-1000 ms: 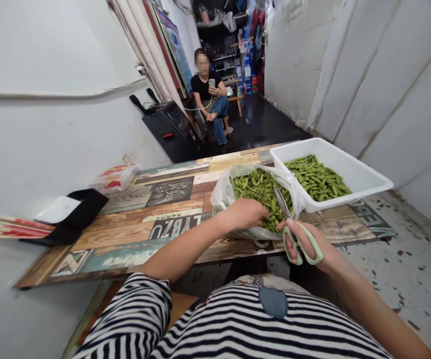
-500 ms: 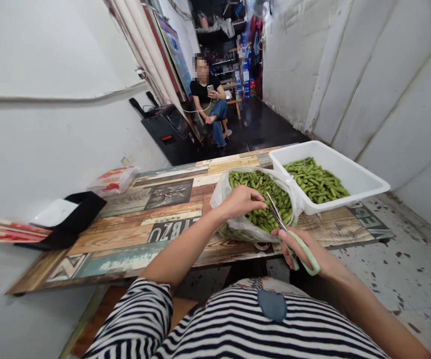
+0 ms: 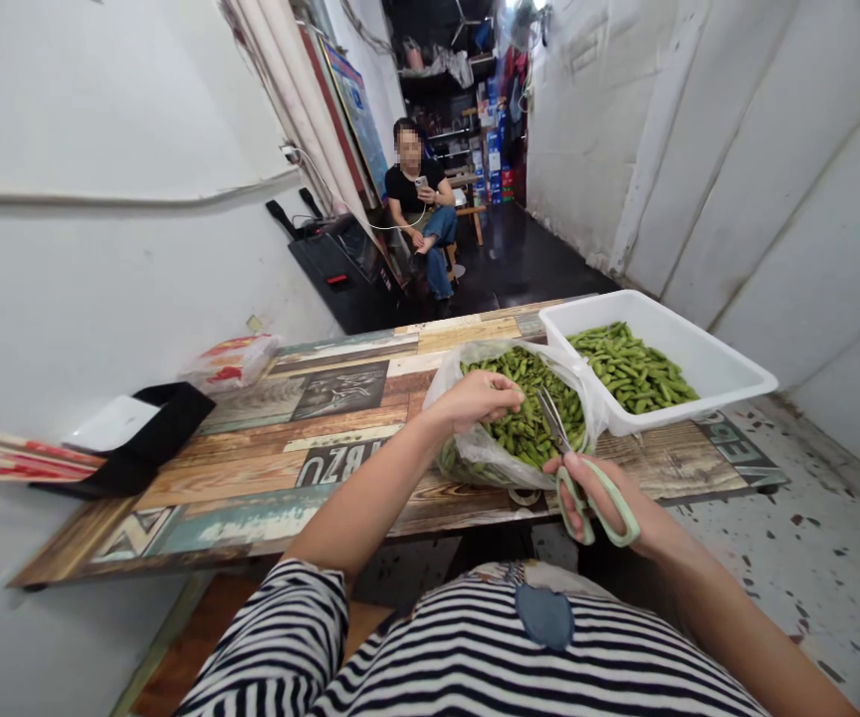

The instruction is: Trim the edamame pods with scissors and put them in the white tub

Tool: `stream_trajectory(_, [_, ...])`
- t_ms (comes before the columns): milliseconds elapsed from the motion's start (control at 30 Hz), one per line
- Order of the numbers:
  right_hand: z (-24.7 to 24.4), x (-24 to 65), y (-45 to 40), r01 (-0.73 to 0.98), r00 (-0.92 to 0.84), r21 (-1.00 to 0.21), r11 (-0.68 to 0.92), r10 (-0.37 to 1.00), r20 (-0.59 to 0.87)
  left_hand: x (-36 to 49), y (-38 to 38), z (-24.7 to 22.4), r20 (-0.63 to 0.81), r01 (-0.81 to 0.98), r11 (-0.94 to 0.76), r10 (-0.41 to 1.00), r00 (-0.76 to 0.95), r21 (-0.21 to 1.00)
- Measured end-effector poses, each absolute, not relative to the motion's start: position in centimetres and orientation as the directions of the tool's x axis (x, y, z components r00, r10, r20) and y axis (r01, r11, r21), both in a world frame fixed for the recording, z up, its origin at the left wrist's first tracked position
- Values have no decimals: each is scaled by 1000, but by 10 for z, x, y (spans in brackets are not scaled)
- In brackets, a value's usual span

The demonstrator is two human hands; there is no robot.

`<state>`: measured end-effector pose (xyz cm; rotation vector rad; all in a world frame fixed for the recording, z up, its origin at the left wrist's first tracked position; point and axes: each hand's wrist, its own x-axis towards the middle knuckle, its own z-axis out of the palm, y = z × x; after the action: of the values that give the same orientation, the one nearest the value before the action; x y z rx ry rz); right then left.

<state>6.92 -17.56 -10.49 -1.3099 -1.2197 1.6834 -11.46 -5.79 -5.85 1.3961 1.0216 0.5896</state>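
Observation:
Over a clear plastic bag (image 3: 441, 383) full of green edamame pods (image 3: 541, 373), my left hand (image 3: 486, 395) is closed in a pinch. Whatever lies between its fingertips is too small to make out against the pods. My right hand (image 3: 613, 488) grips scissors (image 3: 609, 503) with pale green handles, at the bag's near right side. Their metal blades stand slightly apart and point up and left over the pods, a short way right of my left fingertips. Right of the bag, a white plastic tub (image 3: 729, 368) holds more pods (image 3: 635, 368).
The wood-patterned table (image 3: 370, 423) carries a red-and-white plastic package (image 3: 228, 360) and a black holder (image 3: 168, 423) with wrapped chopsticks (image 3: 19, 458) at left. A person (image 3: 421, 199) sits beyond the table with a phone. White walls stand on both sides.
The scissor blades have opened a little and moved away from my left fingertips. My left hand has shifted slightly left, still pinched. The view has tilted slightly.

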Motion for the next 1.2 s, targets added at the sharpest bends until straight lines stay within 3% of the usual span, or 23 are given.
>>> stream_trajectory(167, [-106,69,-177,31,-300,-947,-319,901,-314,-107,-64,-61,-253,-20,293,857,449,956])
stream_trajectory(367, [-103,70,-176,153,-264,-968,-201,935,-236,-95,-74,-72,-180,-67,199,959,221,978])
stream_trajectory(467, [-97,67,-174,180,-271,-965,-189,934,-233,-91,-79,-74,-169,-83,187,968,187,979])
stream_trajectory(600, [-93,62,-169,210,-279,-962,-174,932,-230,-86,-85,-76,-191,-17,199,957,217,980])
stream_trajectory(767, [-99,58,-164,193,-246,-939,-286,912,-328,-87,-84,-79,-243,40,240,942,231,970])
stream_trajectory(933, [-105,64,-165,193,-227,-922,-336,899,-375,-96,-73,-65,-357,261,273,857,371,926])
stream_trajectory(1067, [-105,73,-169,155,-240,-928,-340,898,-369,-87,-64,-40,-272,336,114,838,472,935])
stream_trajectory(1200, [-101,77,-177,41,-312,-937,-346,887,-341,-33,-31,-14,-59,163,-13,902,429,987])
